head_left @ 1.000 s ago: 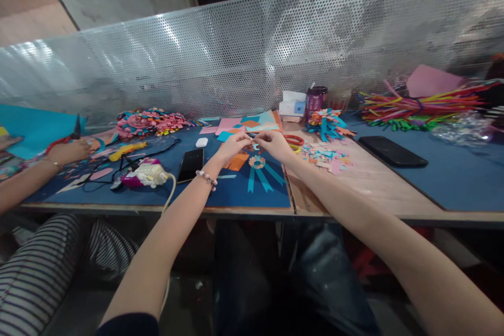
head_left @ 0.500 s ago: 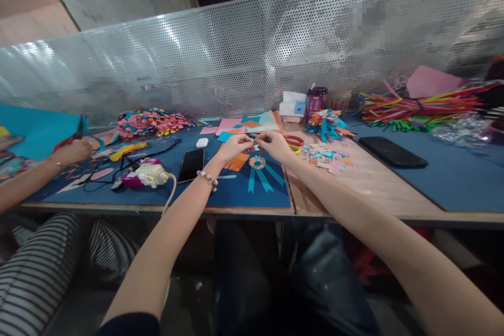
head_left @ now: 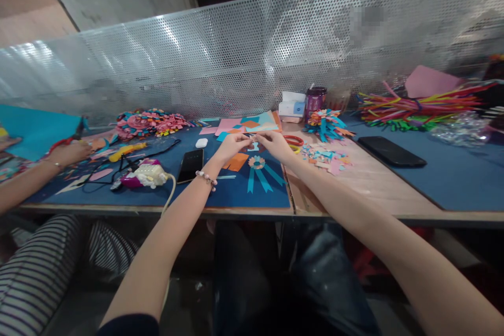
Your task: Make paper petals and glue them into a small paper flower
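My left hand (head_left: 233, 147) and my right hand (head_left: 275, 146) meet fingertip to fingertip above the blue mat (head_left: 218, 197). Both are closed in a pinch; whatever sits between the fingertips is too small to make out. Just below them shows a small pale-blue paper piece (head_left: 255, 147). Nearer to me lies a paper rosette (head_left: 257, 163) in peach and blue, with blue paper tails (head_left: 262, 181) fanned out. Orange paper pieces (head_left: 236, 161) are beside my left hand. By my right wrist rest scissors with red and yellow handles (head_left: 293, 142).
A phone (head_left: 191, 165), a white earbud case (head_left: 201, 143) and a glue gun (head_left: 145, 174) lie left. Paper scraps (head_left: 328, 156), a ribbon bundle (head_left: 329, 124) and a tissue box (head_left: 292, 107) are right. At far left a co-worker's hand (head_left: 71, 152) works scissors at blue paper (head_left: 39, 128).
My fingertips have shifted slightly apart, and more of the pale-blue piece shows beneath them. The co-worker's scissors have moved a little against the blue paper. The rosette stays in place.
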Tool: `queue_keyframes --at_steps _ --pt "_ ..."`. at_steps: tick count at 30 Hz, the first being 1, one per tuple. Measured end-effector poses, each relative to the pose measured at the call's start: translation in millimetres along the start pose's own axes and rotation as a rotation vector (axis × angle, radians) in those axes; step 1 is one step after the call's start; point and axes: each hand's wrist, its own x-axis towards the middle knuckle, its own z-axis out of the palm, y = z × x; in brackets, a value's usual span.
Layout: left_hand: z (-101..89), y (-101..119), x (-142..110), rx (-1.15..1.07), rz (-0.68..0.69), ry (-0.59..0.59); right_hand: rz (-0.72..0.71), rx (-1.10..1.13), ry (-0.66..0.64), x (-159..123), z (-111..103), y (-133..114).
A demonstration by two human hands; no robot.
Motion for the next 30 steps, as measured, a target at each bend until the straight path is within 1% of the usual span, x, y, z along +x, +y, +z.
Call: queue_keyframes --at_steps 2,5,13,21,30 --pt "-0.1 -0.4 0.2 -0.010 0.007 0.006 -0.013 -0.033 -0.032 0.2 -2.0 2.0" --pt "0.2 0.1 -0.1 -0.013 0.015 0.003 -0.007 -0.057 -0.018 0.8 -3.3 4.7" --pt "0.7 2.0 -1.2 0.000 0.026 -0.007 0.065 0.078 0.030 1.4 -1.5 4.8" --pt "0.1 5.9 -2.8 0.052 0.077 -0.025 0.048 0.130 0.001 1.5 -1.3 5.8" --pt "-0.3 8.1 -4.0 0.106 0.126 -0.041 0.050 0.035 0.045 1.3 -6.1 6.2"
